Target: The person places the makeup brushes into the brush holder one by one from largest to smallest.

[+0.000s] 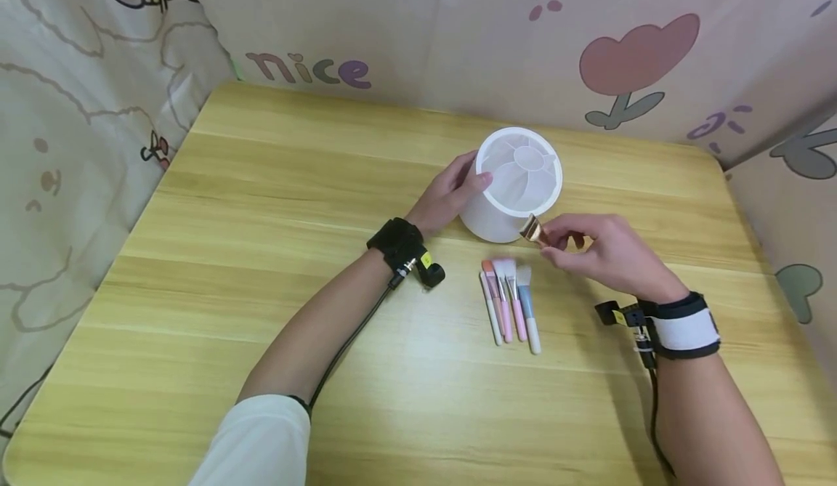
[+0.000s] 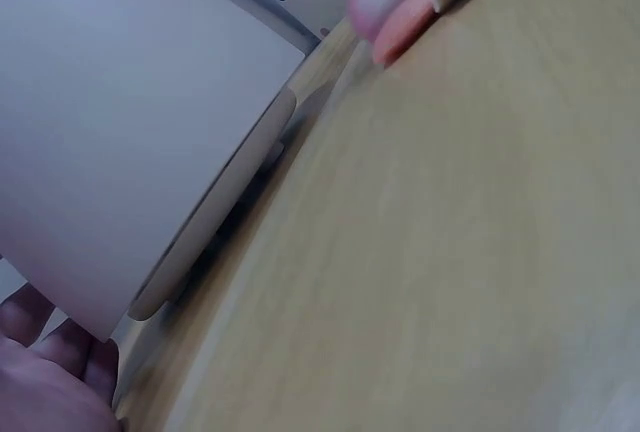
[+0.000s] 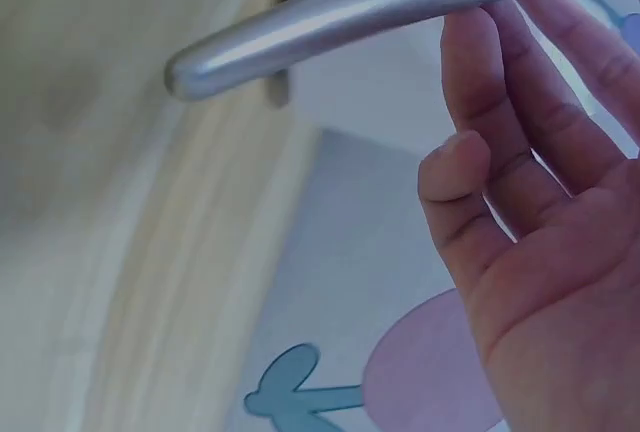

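Left hand (image 1: 447,197): its fingers gripped the white divided holder (image 1: 493,223), thumb upon the rim.
Right hand (image 1: 607,255): its fingers pinched one makeup brush (image 1: 532,230).
Other brushes (image 1: 510,303): lay on the desk (image 1: 294,181), near the right fingers.

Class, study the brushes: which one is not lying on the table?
The brush pinched in the right hand, copper-coloured in the head view: it is held up, while the other brushes lie side by side on the table.
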Available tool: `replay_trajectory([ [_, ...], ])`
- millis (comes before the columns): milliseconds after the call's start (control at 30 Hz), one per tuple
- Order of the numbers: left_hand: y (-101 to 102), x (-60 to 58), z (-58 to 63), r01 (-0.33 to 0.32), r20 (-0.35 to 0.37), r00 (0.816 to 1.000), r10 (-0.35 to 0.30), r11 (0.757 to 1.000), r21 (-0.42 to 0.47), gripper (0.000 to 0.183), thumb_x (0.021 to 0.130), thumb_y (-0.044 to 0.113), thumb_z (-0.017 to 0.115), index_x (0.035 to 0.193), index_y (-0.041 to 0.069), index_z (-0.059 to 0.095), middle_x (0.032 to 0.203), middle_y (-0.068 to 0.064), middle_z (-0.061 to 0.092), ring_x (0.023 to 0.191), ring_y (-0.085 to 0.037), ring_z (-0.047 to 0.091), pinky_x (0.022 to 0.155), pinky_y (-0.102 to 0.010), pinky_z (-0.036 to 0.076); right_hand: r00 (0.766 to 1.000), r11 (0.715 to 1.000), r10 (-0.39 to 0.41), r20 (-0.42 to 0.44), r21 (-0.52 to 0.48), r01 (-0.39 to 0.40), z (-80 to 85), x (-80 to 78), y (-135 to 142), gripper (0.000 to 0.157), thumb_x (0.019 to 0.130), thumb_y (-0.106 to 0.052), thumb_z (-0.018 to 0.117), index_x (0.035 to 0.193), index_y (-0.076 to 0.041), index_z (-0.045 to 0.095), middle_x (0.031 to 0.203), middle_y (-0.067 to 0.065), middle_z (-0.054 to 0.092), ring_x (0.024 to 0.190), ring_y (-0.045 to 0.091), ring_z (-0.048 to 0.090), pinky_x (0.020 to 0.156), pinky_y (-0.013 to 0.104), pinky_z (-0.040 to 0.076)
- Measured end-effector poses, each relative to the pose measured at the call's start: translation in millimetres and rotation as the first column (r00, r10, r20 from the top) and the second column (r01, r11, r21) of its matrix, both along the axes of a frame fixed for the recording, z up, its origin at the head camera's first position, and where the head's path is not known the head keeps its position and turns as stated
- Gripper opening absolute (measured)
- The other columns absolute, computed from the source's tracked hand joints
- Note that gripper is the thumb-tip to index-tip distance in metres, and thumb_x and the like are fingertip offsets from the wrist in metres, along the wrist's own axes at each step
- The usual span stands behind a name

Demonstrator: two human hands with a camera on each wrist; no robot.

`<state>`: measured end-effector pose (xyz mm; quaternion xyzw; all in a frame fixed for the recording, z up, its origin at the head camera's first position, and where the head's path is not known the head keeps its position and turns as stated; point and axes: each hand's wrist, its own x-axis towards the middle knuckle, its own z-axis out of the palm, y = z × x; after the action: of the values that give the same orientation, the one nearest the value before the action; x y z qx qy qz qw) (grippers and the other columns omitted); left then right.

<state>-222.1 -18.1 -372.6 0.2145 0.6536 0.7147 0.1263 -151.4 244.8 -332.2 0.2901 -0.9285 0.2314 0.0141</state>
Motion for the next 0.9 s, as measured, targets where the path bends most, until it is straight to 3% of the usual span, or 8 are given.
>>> replay_trajectory([
  [167, 0, -1.0, -1.7, 0.002, -0.001, 1.000, -0.002, 1.000, 0.001, 0.057, 0.096, 0.030, 0.050, 0.147, 0.009, 0.036, 0.138, -0.006, 0.050, 0.123, -0.012, 0.048, 0.102, -0.029, 0.041, 0.999, 0.995, 0.002, -0.044, -0.097, -0.006, 11.8, 0.7, -11, 0.022, 0.079, -0.010, 0.075, 0.095, -0.024, 0.069, 0.083, -0.016, 0.063, 0.078, 0.001, 0.055, 0.064, 0.016, 0.045],
  [267, 2, -7.3, -11.5, 0.011, -0.006, 1.000, -0.010, 1.000, 0.014, 0.057, 0.096, 0.031, 0.050, 0.147, 0.011, 0.036, 0.139, -0.005, 0.049, 0.124, -0.012, 0.048, 0.103, -0.030, 0.040, 0.998, 0.983, -0.035, -0.049, -0.183, 0.026, 17.1, 0.9, -15, 0.026, 0.077, -0.001, 0.075, 0.094, -0.019, 0.069, 0.085, -0.010, 0.065, 0.079, 0.003, 0.058, 0.071, 0.013, 0.046],
  [367, 6, -14.3, -23.0, 0.018, -0.005, 1.000, -0.018, 1.000, 0.026, 0.058, 0.095, 0.035, 0.051, 0.148, 0.015, 0.035, 0.140, -0.003, 0.048, 0.124, -0.012, 0.047, 0.103, -0.031, 0.040, 0.997, 0.943, -0.075, -0.036, -0.328, 0.059, 20.4, -0.5, -19, 0.024, 0.074, 0.010, 0.072, 0.090, -0.006, 0.069, 0.085, 0.001, 0.066, 0.078, 0.007, 0.060, 0.072, 0.013, 0.049],
  [433, 8, -17.6, -29.1, 0.015, -0.009, 1.000, -0.015, 1.000, 0.024, 0.058, 0.095, 0.038, 0.052, 0.147, 0.018, 0.036, 0.140, -0.001, 0.048, 0.124, -0.011, 0.047, 0.103, -0.031, 0.040, 0.994, 0.892, -0.108, -0.031, -0.444, 0.083, 22.3, -1.9, -21, 0.020, 0.072, 0.015, 0.070, 0.088, 0.003, 0.067, 0.084, 0.004, 0.066, 0.075, 0.009, 0.060, 0.067, 0.013, 0.049],
  [500, 9, -18.7, -31.5, 0.008, -0.011, 1.000, -0.008, 1.000, 0.018, 0.058, 0.094, 0.041, 0.052, 0.147, 0.021, 0.037, 0.139, 0.001, 0.048, 0.124, -0.010, 0.047, 0.103, -0.031, 0.041, 0.990, 0.813, -0.139, -0.024, -0.573, 0.101, 24.1, -3.8, -24, 0.015, 0.073, 0.017, 0.067, 0.086, 0.011, 0.064, 0.080, 0.004, 0.066, 0.070, 0.009, 0.059, 0.060, 0.013, 0.048],
  [633, 10, -19.1, -33.9, -0.005, -0.027, 1.000, 0.005, 1.000, 0.011, 0.057, 0.094, 0.042, 0.052, 0.146, 0.021, 0.037, 0.138, 0.002, 0.048, 0.124, -0.008, 0.047, 0.103, -0.031, 0.040, 0.988, 0.599, -0.154, -0.018, -0.797, 0.079, 26.6, -9.4, -27, 0.011, 0.076, 0.016, 0.064, 0.086, 0.019, 0.060, 0.083, 0.010, 0.069, 0.068, 0.013, 0.061, 0.060, 0.016, 0.049],
  [800, 10, -19.2, -34.3, -0.005, -0.040, 0.999, 0.005, 1.000, 0.013, 0.057, 0.095, 0.041, 0.051, 0.146, 0.020, 0.037, 0.137, 0.002, 0.049, 0.123, -0.009, 0.048, 0.103, -0.030, 0.040, 0.986, 0.349, -0.165, -0.027, -0.936, 0.033, 26.8, -19.8, -29, 0.014, 0.078, 0.015, 0.059, 0.087, 0.025, 0.055, 0.083, 0.021, 0.067, 0.072, 0.025, 0.066, 0.071, 0.027, 0.055],
  [900, 10, -19.3, -34.0, 0.000, -0.045, 0.999, 0.001, 1.000, 0.020, 0.057, 0.095, 0.040, 0.051, 0.146, 0.020, 0.037, 0.137, 0.002, 0.049, 0.123, -0.009, 0.048, 0.103, -0.030, 0.040, 0.987, 0.180, -0.160, -0.016, -0.984, 0.013, 28.7, -25.8, -32, 0.017, 0.079, 0.015, 0.057, 0.089, 0.028, 0.052, 0.078, 0.025, 0.065, 0.070, 0.029, 0.064, 0.070, 0.033, 0.055],
])
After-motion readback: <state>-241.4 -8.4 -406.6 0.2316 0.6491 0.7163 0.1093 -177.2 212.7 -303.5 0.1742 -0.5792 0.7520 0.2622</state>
